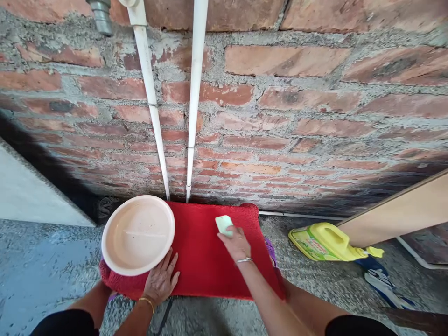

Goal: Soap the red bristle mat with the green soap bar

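A red mat [203, 261], fuzzy along its edges, is spread out in front of me. My left hand [161, 279] lies flat on it with the fingers apart, close beside a pale pink basin [108, 252] that sits on the mat's left end. The basin holds a shallow layer of what looks like water, with small dark specks. Over the right half of the mat, the fingers of my right hand [238, 242] are closed around one end of a pale green oblong block [222, 224]. Whether it is soap or a brush I cannot make out.
A yellow detergent jug [322, 240] lies on its side on the concrete floor to the right, near blue-and-white slippers [383, 284]. Two white pipes [193, 102] run down the brick wall [280, 102]. Boards lean at both sides. Something purple [270, 249] shows under the mat's right edge.
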Demonstrator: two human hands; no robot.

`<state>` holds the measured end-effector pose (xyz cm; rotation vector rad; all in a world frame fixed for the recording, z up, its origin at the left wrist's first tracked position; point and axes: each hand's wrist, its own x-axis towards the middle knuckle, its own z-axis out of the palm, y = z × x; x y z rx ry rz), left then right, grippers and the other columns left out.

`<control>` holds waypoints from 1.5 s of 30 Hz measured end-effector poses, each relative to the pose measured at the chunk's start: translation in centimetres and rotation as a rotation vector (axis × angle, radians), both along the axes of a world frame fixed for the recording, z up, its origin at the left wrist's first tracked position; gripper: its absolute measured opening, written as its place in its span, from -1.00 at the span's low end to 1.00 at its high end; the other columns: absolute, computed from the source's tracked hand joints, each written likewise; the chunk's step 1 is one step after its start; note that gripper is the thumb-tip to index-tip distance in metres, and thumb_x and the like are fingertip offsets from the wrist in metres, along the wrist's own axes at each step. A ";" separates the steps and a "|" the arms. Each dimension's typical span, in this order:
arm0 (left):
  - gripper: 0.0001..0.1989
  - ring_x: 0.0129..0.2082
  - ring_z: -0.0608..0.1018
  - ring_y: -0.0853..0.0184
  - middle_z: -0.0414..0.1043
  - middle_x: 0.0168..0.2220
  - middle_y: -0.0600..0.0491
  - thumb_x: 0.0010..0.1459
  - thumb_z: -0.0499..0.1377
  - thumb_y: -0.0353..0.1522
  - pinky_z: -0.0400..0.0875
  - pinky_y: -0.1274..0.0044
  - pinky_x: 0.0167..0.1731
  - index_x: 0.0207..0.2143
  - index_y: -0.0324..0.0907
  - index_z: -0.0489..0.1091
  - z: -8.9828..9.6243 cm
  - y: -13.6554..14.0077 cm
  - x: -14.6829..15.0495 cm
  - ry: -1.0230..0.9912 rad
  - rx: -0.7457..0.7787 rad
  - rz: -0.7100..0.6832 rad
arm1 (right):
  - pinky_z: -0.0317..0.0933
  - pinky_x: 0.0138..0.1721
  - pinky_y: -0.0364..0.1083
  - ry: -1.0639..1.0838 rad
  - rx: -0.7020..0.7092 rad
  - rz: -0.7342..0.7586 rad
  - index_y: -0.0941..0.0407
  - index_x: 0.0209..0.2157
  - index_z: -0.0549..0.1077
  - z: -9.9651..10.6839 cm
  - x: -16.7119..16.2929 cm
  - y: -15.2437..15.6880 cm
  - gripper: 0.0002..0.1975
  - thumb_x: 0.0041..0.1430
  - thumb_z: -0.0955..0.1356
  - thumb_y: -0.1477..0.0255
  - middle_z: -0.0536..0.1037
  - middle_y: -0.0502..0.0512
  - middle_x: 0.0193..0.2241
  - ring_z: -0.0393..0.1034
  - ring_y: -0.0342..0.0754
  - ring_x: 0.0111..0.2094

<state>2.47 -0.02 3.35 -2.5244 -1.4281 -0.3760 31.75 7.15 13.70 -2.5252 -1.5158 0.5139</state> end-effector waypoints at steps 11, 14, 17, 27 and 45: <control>-0.45 0.19 0.34 0.17 0.24 0.24 -0.02 0.21 0.01 -0.21 0.25 0.37 0.12 0.26 -0.05 0.17 -0.3 -0.1 -0.3 -0.012 -0.074 0.020 | 0.12 -0.10 -0.06 0.087 -0.041 0.485 0.03 -0.14 0.45 -0.1 -13.2 8.6 -0.69 0.07 0.38 0.23 0.41 0.11 -0.11 0.34 0.00 -0.13; -0.45 0.19 0.34 0.16 0.24 0.24 -0.03 0.22 0.00 -0.20 0.25 0.36 0.12 0.26 -0.05 0.16 -0.5 -0.2 -0.3 -0.007 -0.078 0.011 | 0.13 -0.10 -0.07 0.032 -0.072 0.394 0.01 -0.13 0.45 -0.3 -8.7 8.2 -0.67 0.03 0.40 0.24 0.40 0.10 -0.10 0.35 0.00 -0.13; -0.45 0.20 0.32 0.13 0.22 0.25 -0.05 0.23 -0.01 -0.22 0.24 0.33 0.14 0.26 -0.07 0.16 -0.3 -0.1 -0.2 -0.021 -0.059 -0.001 | 0.16 -0.15 -0.09 -0.005 -0.093 0.202 -0.01 -0.14 0.45 0.0 -2.0 7.1 -0.68 0.05 0.39 0.21 0.41 0.08 -0.13 0.38 -0.02 -0.17; -0.45 0.20 0.33 0.13 0.25 0.24 -0.07 0.22 0.01 -0.21 0.28 0.34 0.10 0.26 -0.08 0.17 0.0 0.0 -0.1 -0.006 -0.024 -0.022 | 0.25 -0.23 -0.02 -0.059 -0.119 -0.333 0.08 -0.19 0.42 2.8 13.7 1.4 -0.67 0.09 0.34 0.17 0.41 0.18 -0.21 0.41 -0.01 -0.35; -0.37 0.20 0.33 0.14 0.12 0.30 -0.03 0.21 0.03 -0.22 0.25 0.33 0.14 0.32 -0.04 0.02 -0.6 -0.2 -0.1 -0.016 -0.145 0.040 | 0.14 -0.11 -0.07 0.005 -0.077 0.449 0.01 -0.11 0.47 0.3 -9.0 12.1 -0.66 0.05 0.38 0.26 0.36 0.13 -0.09 0.33 0.01 -0.12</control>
